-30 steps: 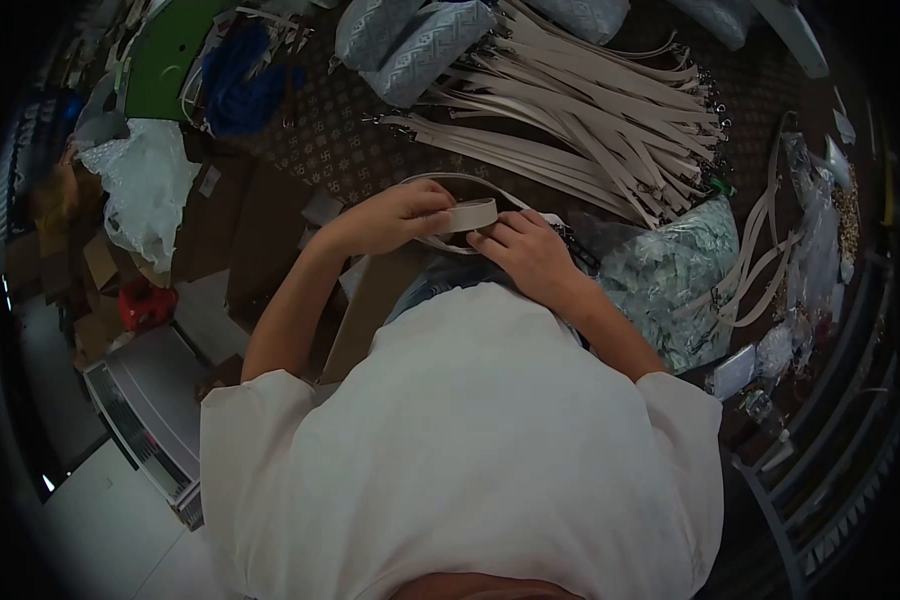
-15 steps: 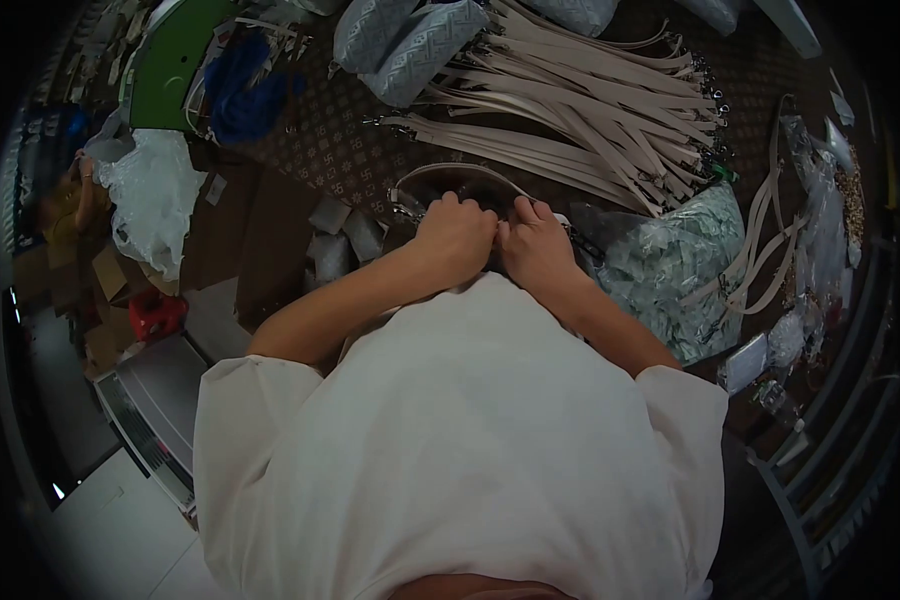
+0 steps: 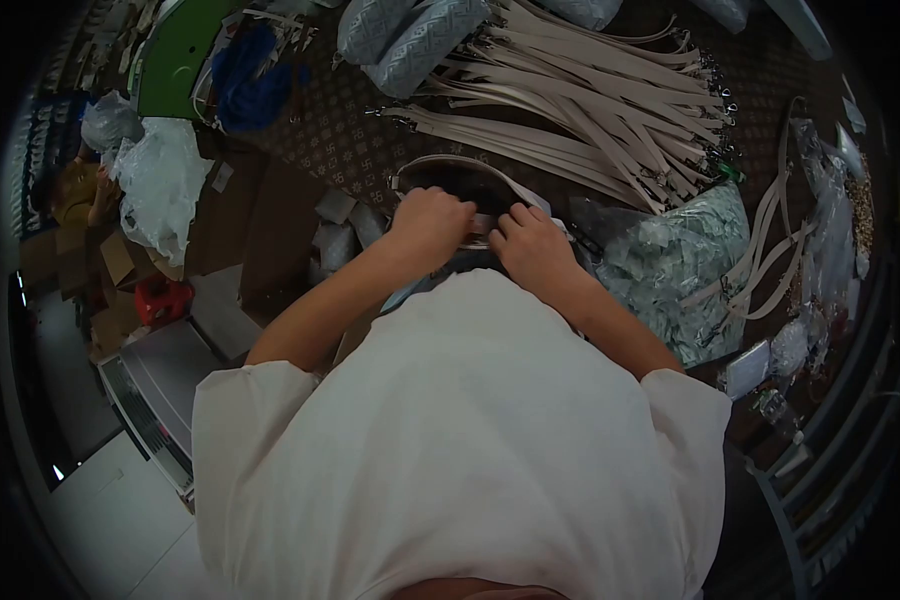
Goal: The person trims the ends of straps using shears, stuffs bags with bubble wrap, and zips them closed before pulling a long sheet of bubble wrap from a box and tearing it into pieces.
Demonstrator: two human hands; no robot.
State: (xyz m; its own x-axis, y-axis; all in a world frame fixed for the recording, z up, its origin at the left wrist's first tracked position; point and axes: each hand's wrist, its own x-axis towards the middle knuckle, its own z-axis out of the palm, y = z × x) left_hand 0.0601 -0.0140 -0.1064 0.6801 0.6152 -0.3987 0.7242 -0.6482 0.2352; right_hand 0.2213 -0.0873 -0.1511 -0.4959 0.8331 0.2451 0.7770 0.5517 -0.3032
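A pale handbag (image 3: 518, 189) with a dark inside lies at the table edge against my front, its mouth spread. My left hand (image 3: 432, 226) has its fingers curled over the bag's near rim, left of the middle. Just right of it, my right hand (image 3: 532, 242) grips the same near edge, with a small gap between the two hands. The fingertips are partly hidden inside the opening. Beyond the bag lies a heap of beige straps (image 3: 570, 95) with metal clasps.
On the right sits a clear plastic bag of pale green packets (image 3: 680, 275), with loose straps (image 3: 770, 255) beside it. Grey patterned wrapped bundles (image 3: 425, 45) are at the back. To the left are a cardboard box (image 3: 285, 240), white plastic wrap (image 3: 160, 190) and a person in yellow (image 3: 75, 195).
My hands have moved apart, the left one shifting left. The bag's mouth now shows wider, with more of its dark inside in view.
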